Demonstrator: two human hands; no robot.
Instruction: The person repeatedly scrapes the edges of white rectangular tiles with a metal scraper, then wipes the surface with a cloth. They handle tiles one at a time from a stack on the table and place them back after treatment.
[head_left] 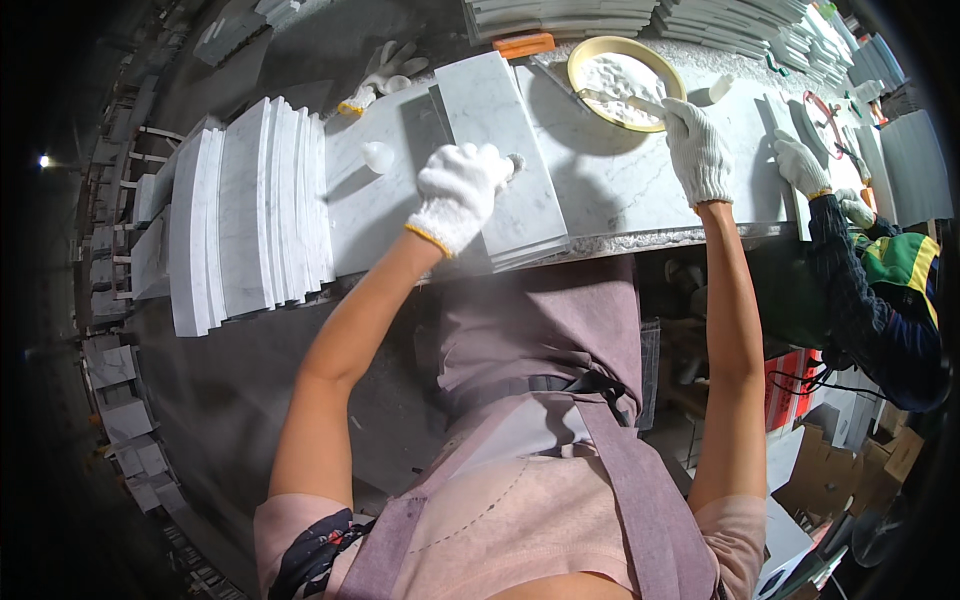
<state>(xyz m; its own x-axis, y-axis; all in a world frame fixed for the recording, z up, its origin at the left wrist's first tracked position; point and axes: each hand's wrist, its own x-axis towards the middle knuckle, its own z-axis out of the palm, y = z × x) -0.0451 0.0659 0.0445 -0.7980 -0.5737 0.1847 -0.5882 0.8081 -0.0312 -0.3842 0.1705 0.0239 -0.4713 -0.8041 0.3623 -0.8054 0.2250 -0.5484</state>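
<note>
My left hand [459,196], in a white knit glove, is closed above a pale grey-veined marble tile [500,110]. A small grey lump [516,164] shows at its fingers; the glove hides most of it. That tile lies slantwise on the bench, over at least one other tile. At the right, my gloved right hand [697,150] is closed round the end of a spatula [640,104]. The blade reaches into a yellow bowl [676,82] of white paste [618,75].
Tiles stand in a row [250,205] on the left, near a small white bottle [378,157]. Loose gloves [385,75] and an orange block [523,45] lie farther back. At the right, a co-worker's gloved hand [800,165] rests by another slab. Stacked tiles [560,18] line the far side.
</note>
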